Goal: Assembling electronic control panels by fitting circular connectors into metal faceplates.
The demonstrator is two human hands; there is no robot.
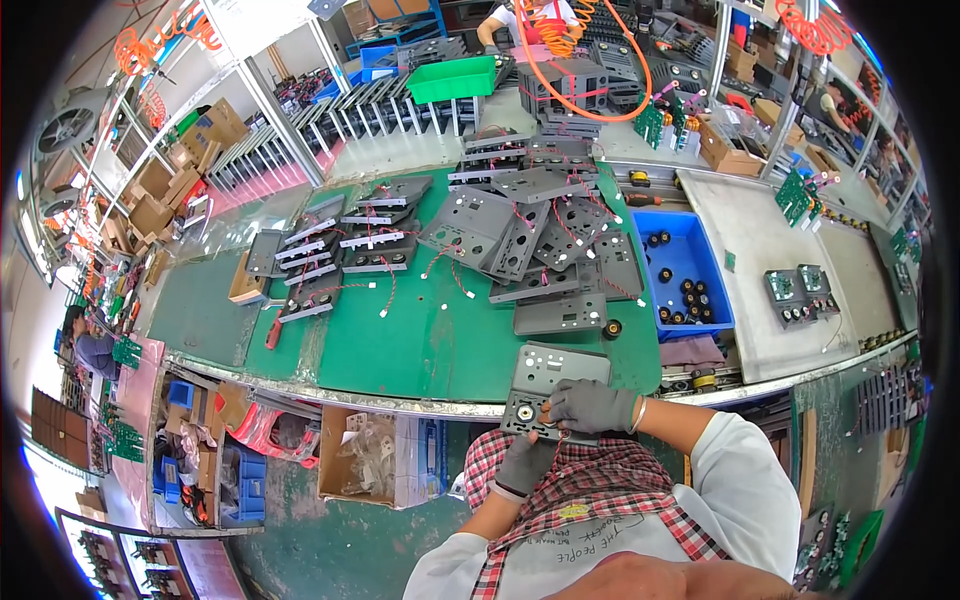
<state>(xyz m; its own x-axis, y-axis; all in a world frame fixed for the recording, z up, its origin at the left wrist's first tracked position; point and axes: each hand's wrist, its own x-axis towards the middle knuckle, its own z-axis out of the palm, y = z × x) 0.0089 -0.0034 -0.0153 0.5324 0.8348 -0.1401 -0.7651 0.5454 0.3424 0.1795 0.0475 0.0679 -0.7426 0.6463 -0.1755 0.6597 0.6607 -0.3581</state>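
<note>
A flat dark grey panel [545, 368] with cutouts is tilted at the table's front edge, above my lap. My left hand [525, 466], in a grey glove with bare fingertips, grips its lower edge. Across the panel's right side lies my right hand [592, 406], also gloved, its fingers bent and pressed together beside a round part [524, 412] set in the panel. What those fingertips pinch is too small to make out. Just beyond the panel, one loose black round part [612, 329] rests on the green mat.
Stacked grey panels [530, 235] with red wires cover the green bench mat [420, 345]. A blue bin [690, 240] at the right holds several black round parts. A red-handled screwdriver [273, 332] lies at left. Circuit boards [800, 295] sit on a pale board. A co-worker [530, 25] is across the bench.
</note>
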